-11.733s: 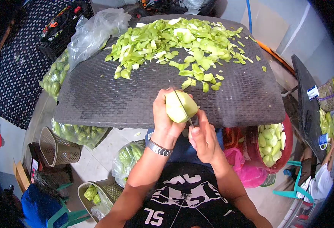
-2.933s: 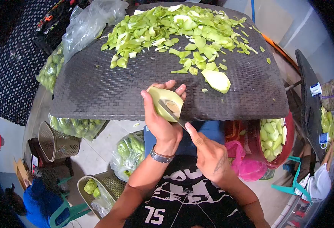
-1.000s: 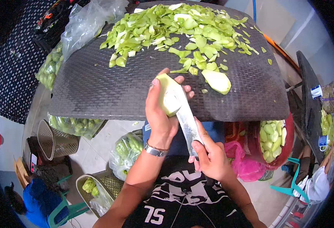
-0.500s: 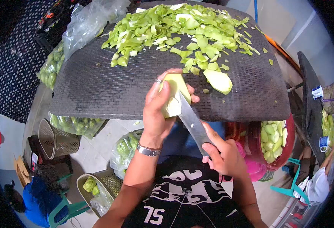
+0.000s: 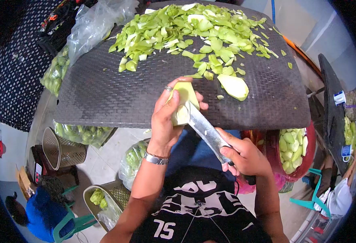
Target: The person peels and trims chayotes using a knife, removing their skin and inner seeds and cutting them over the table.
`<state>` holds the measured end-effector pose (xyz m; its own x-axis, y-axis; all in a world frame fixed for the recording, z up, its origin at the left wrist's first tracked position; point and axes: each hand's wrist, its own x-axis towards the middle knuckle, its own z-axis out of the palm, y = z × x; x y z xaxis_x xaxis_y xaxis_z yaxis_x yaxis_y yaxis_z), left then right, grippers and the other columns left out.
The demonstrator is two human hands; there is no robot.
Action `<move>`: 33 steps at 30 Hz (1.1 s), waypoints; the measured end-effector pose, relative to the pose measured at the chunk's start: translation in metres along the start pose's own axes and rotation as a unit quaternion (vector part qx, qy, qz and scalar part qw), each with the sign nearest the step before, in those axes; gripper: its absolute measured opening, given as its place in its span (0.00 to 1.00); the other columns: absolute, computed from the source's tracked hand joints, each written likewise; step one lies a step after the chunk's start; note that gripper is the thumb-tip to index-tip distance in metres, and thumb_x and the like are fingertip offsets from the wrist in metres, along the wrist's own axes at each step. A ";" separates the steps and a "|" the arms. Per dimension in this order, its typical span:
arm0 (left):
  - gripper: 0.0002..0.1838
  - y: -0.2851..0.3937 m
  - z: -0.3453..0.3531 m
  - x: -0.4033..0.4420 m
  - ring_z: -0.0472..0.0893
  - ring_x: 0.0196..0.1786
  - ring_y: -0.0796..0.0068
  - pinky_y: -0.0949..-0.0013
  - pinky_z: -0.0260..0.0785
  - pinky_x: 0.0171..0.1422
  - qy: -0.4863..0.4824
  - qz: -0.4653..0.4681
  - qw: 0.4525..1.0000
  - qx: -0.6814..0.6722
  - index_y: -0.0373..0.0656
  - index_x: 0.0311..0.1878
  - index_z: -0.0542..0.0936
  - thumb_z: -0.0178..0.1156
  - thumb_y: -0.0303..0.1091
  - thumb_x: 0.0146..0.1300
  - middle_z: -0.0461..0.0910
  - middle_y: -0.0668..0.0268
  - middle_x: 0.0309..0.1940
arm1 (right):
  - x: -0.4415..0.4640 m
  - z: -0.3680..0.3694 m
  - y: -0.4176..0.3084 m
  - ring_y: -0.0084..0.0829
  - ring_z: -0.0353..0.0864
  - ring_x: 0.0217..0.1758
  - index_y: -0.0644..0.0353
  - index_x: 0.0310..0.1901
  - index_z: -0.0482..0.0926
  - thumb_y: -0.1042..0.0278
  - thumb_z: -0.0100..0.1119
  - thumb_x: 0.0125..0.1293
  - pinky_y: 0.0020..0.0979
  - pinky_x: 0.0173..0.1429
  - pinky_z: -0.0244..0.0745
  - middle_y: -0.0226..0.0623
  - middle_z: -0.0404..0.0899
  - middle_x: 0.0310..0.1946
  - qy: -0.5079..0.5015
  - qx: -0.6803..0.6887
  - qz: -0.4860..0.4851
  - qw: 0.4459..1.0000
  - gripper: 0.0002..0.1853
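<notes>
My left hand point(image 5: 165, 115) is wrapped round a peeled, pale green chayote half point(image 5: 188, 95), held above the near edge of the dark woven table. In my right hand point(image 5: 247, 156) is a knife point(image 5: 208, 131) with a broad metal blade, its handle mostly hidden by my fingers. The blade's tip touches the lower cut face of the chayote, beside a round pale hollow. Beyond my left hand, another peeled chayote piece point(image 5: 233, 87) lies on the table. A wide heap of green peelings point(image 5: 194, 30) covers the table's far part.
Below the table at right stands a red tub point(image 5: 311, 156) of peeled chayotes. Plastic bags of chayotes point(image 5: 83, 131) and woven baskets point(image 5: 64, 152) are on the left. A clear plastic bag point(image 5: 95, 30) lies at the table's far left corner. Other people sit at both lower sides.
My right hand has shifted slightly right and down, and the knife has turned so that its blade face shows brighter. The chayote has tilted a little in my left hand.
</notes>
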<state>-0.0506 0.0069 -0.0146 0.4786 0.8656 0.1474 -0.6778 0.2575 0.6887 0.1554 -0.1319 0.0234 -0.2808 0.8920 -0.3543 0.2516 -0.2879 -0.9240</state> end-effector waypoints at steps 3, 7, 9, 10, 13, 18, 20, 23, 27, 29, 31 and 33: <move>0.26 -0.007 0.003 0.002 0.88 0.49 0.54 0.51 0.84 0.55 0.024 0.029 0.999 -0.018 0.38 0.74 0.66 0.50 0.45 0.83 0.83 0.50 0.49 | 0.003 0.003 0.007 0.19 0.75 0.19 0.53 0.84 0.57 0.68 0.49 0.83 0.25 0.26 0.74 0.32 0.80 0.24 0.002 0.033 -0.006 0.999 0.31; 0.27 -0.011 0.012 0.011 0.86 0.49 0.53 0.39 0.85 0.54 0.085 0.038 0.996 0.009 0.41 0.73 0.66 0.53 0.49 0.81 0.81 0.50 0.50 | 0.012 0.003 0.023 0.19 0.73 0.18 0.53 0.84 0.55 0.66 0.47 0.85 0.24 0.23 0.72 0.35 0.80 0.24 0.006 0.105 -0.022 0.994 0.31; 0.27 -0.014 0.013 0.019 0.87 0.49 0.53 0.39 0.85 0.54 0.106 0.054 0.993 0.014 0.42 0.73 0.66 0.54 0.48 0.81 0.81 0.50 0.51 | 0.019 0.002 0.025 0.19 0.73 0.17 0.53 0.85 0.53 0.65 0.46 0.85 0.24 0.22 0.72 0.36 0.80 0.24 0.004 0.142 -0.028 0.989 0.31; 0.27 -0.015 0.015 0.024 0.87 0.49 0.53 0.40 0.85 0.54 0.116 0.064 0.991 0.017 0.42 0.73 0.66 0.54 0.48 0.81 0.81 0.51 0.51 | 0.023 0.001 0.025 0.19 0.73 0.17 0.53 0.85 0.53 0.65 0.46 0.85 0.24 0.22 0.72 0.36 0.80 0.24 0.002 0.149 -0.038 0.988 0.31; 0.26 -0.016 0.015 0.036 0.86 0.50 0.53 0.41 0.84 0.57 0.130 0.094 0.987 0.016 0.42 0.73 0.67 0.54 0.47 0.81 0.81 0.51 0.51 | 0.033 -0.004 0.022 0.20 0.73 0.16 0.53 0.85 0.52 0.63 0.46 0.86 0.24 0.21 0.72 0.37 0.80 0.24 -0.007 0.166 -0.064 0.984 0.31; 0.28 -0.021 0.014 0.045 0.86 0.51 0.51 0.43 0.83 0.60 0.110 0.124 0.986 0.005 0.38 0.72 0.66 0.46 0.52 0.84 0.81 0.50 0.54 | 0.040 0.001 0.010 0.20 0.73 0.15 0.54 0.85 0.52 0.60 0.46 0.86 0.23 0.20 0.70 0.37 0.79 0.23 -0.051 0.255 -0.063 0.964 0.32; 0.36 -0.019 0.014 0.041 0.83 0.58 0.47 0.37 0.77 0.67 0.136 0.081 0.987 -0.041 0.34 0.72 0.67 0.35 0.60 0.83 0.79 0.45 0.59 | 0.042 0.007 0.006 0.21 0.72 0.14 0.54 0.85 0.52 0.59 0.46 0.86 0.22 0.18 0.68 0.37 0.79 0.23 -0.048 0.260 -0.070 0.962 0.32; 0.43 -0.013 0.014 0.037 0.78 0.66 0.43 0.30 0.66 0.75 0.150 0.009 0.969 -0.196 0.33 0.72 0.68 0.28 0.66 0.81 0.77 0.41 0.63 | 0.048 0.010 -0.001 0.23 0.72 0.13 0.54 0.85 0.51 0.54 0.46 0.86 0.24 0.16 0.66 0.39 0.80 0.22 -0.037 0.298 -0.089 0.950 0.33; 0.28 -0.010 0.005 0.043 0.81 0.64 0.49 0.35 0.74 0.70 0.169 -0.022 0.963 -0.208 0.32 0.67 0.70 0.47 0.50 0.80 0.80 0.49 0.60 | 0.051 0.003 -0.005 0.25 0.71 0.12 0.55 0.85 0.49 0.52 0.46 0.85 0.25 0.14 0.64 0.42 0.79 0.21 -0.018 0.359 -0.104 0.927 0.35; 0.24 -0.007 0.003 0.043 0.81 0.64 0.51 0.38 0.75 0.69 0.176 -0.031 0.973 -0.145 0.32 0.67 0.70 0.50 0.37 0.74 0.80 0.49 0.60 | 0.048 -0.001 -0.007 0.26 0.72 0.13 0.57 0.84 0.52 0.55 0.48 0.84 0.26 0.15 0.65 0.42 0.79 0.21 0.016 0.362 -0.104 0.926 0.34; 0.26 -0.004 0.002 0.043 0.82 0.64 0.52 0.41 0.77 0.69 0.166 -0.035 0.979 -0.116 0.31 0.65 0.70 0.50 0.20 0.60 0.80 0.49 0.60 | 0.047 -0.005 -0.011 0.26 0.73 0.13 0.58 0.82 0.56 0.58 0.50 0.83 0.27 0.16 0.66 0.42 0.79 0.22 0.055 0.323 -0.095 0.940 0.33; 0.22 -0.009 -0.007 0.045 0.83 0.61 0.53 0.42 0.79 0.66 0.137 -0.028 0.984 -0.112 0.32 0.64 0.71 0.51 0.24 0.66 0.81 0.50 0.58 | 0.045 -0.005 -0.011 0.26 0.74 0.14 0.60 0.79 0.60 0.60 0.52 0.82 0.27 0.17 0.67 0.42 0.80 0.23 0.090 0.271 -0.076 0.955 0.30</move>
<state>-0.0271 0.0462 -0.0196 0.3704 0.9230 -0.1039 -0.7762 0.3690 0.5112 0.1451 -0.0870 0.0181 -0.0992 0.9694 -0.2245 -0.3090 -0.2445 -0.9191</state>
